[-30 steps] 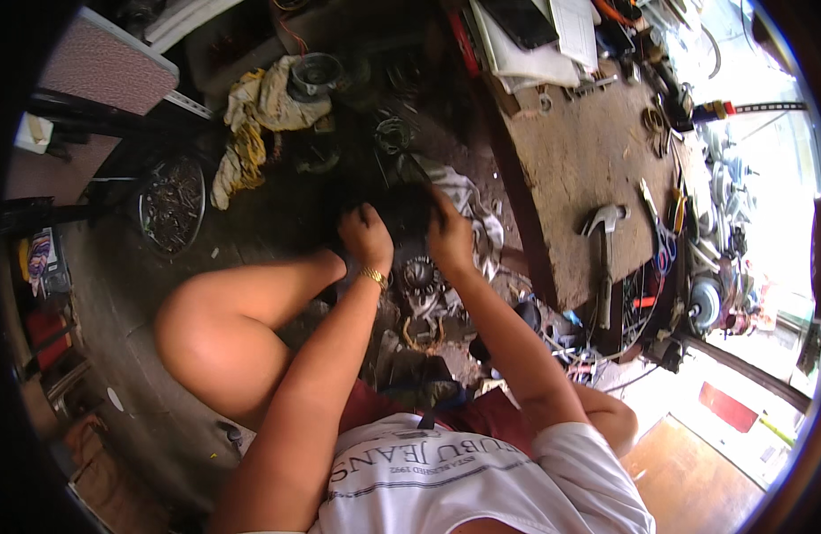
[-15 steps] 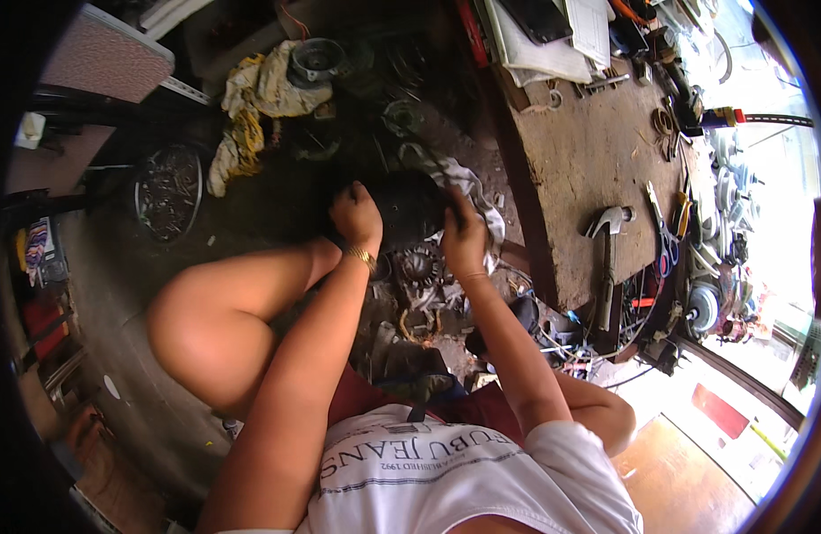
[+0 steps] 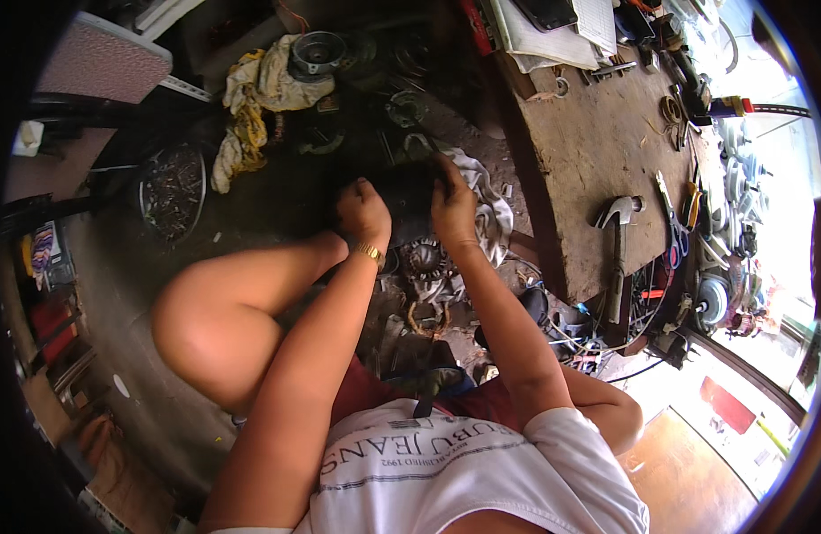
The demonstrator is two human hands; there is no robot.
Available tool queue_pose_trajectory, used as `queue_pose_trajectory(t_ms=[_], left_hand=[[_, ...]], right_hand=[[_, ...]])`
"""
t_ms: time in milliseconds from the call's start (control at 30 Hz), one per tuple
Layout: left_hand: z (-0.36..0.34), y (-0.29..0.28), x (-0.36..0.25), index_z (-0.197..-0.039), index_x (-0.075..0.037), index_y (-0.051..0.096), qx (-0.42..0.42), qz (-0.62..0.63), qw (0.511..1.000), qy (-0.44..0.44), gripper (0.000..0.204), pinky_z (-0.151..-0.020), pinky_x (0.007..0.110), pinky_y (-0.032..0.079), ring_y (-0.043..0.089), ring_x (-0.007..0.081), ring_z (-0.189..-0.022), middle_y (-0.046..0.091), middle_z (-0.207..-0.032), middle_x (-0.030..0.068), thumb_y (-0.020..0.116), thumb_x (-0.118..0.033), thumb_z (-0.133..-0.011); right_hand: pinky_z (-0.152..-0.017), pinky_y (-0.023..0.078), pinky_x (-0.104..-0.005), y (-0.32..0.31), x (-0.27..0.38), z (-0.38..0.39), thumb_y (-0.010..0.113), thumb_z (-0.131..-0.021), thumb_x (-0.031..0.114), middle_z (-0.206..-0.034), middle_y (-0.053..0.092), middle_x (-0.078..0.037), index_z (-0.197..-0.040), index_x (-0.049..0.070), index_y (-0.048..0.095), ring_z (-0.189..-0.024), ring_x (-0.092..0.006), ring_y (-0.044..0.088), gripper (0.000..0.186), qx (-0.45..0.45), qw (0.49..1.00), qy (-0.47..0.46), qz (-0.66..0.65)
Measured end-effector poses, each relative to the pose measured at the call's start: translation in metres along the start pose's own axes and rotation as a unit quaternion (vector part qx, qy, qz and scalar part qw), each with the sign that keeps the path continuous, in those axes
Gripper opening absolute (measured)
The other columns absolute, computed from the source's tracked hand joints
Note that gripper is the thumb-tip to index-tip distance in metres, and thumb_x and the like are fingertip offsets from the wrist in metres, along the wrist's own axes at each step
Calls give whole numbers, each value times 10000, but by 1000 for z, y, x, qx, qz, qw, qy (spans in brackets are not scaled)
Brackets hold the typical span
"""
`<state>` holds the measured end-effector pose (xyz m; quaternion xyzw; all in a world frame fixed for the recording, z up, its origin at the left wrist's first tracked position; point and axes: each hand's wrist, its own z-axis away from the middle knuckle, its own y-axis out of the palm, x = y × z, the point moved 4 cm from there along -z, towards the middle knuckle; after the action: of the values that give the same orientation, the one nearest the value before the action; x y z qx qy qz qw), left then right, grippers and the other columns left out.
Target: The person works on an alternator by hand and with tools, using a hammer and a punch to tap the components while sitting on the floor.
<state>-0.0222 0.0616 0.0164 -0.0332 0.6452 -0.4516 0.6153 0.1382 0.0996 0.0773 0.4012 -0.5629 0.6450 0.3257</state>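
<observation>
Between my hands is a black, bulky part (image 3: 404, 203), perhaps a cover or housing; its outline sinks into the dark floor behind it. My left hand (image 3: 365, 214), below a gold wristwatch (image 3: 371, 254), closes on its left side. My right hand (image 3: 454, 208) curls round its right edge with the fingers bent. Just nearer to me lies a round, toothed metal part (image 3: 424, 256), partly under the black part. A whitish rag (image 3: 489, 205) is spread on the floor beside my right hand.
At right stands a worn wooden bench (image 3: 581, 142) bearing a hammer (image 3: 618, 218), scissors (image 3: 671, 236) and papers (image 3: 553, 44). A round tray of small metal pieces (image 3: 172, 191) sits at left. Far ahead, a metal housing (image 3: 318, 55) rests on a stained cloth (image 3: 272, 84). Cables (image 3: 570, 343) tangle under the bench.
The black part has turned and now shows less of its surface. My right hand has shifted slightly left and up along it; my left hand stays on its left side.
</observation>
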Motion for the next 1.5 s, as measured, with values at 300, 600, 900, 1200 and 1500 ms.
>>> queue_pose_trajectory(t_ms=[300, 600, 900, 1200, 1500], left_hand=[[-7, -15, 19, -830, 14, 650, 29, -2, 997, -70, 392, -731, 497, 467, 611, 434, -816, 650, -835, 230, 425, -300, -900], [3, -5, 10, -827, 68, 637, 12, -13, 1000, -6, 423, -761, 503, 470, 592, 456, -770, 635, -857, 275, 402, -271, -918], [11, -16, 8, -891, 86, 644, 11, -10, 1000, 15, 431, -800, 472, 454, 598, 450, -852, 633, -901, 297, 410, -274, -925], [-3, -13, 21, -932, 134, 624, 9, 75, 997, -34, 451, -841, 455, 454, 597, 454, -896, 627, -970, 327, 413, -264, -933], [9, 0, -1, -931, 144, 619, 12, 81, 996, 26, 440, -844, 439, 456, 592, 457, -885, 619, -971, 342, 399, -238, -938]], right_hand=[[-805, 496, -286, -117, 58, 121, 499, -863, -102, -1023, 678, -176, -1238, 10, 556, -921, -183, 662, 395, 79, 993, 80, 19], [-909, 474, -349, -15, 3, 30, 517, -865, -37, -1182, 622, -194, -1245, 86, 566, -1098, -330, 610, 402, 7, 1000, 0, -29], [-881, 493, -320, -68, 6, 92, 519, -868, -73, -1134, 657, -182, -1239, 17, 561, -1069, -266, 644, 384, 15, 999, 35, -6], [-922, 471, -342, -61, 25, 83, 524, -852, -70, -1162, 642, -175, -1251, 57, 555, -1119, -302, 611, 419, 21, 996, 57, -61], [-944, 460, -322, -8, -11, 19, 531, -876, -40, -1216, 623, -153, -1247, 49, 556, -1132, -269, 602, 382, -45, 997, 3, -70]])
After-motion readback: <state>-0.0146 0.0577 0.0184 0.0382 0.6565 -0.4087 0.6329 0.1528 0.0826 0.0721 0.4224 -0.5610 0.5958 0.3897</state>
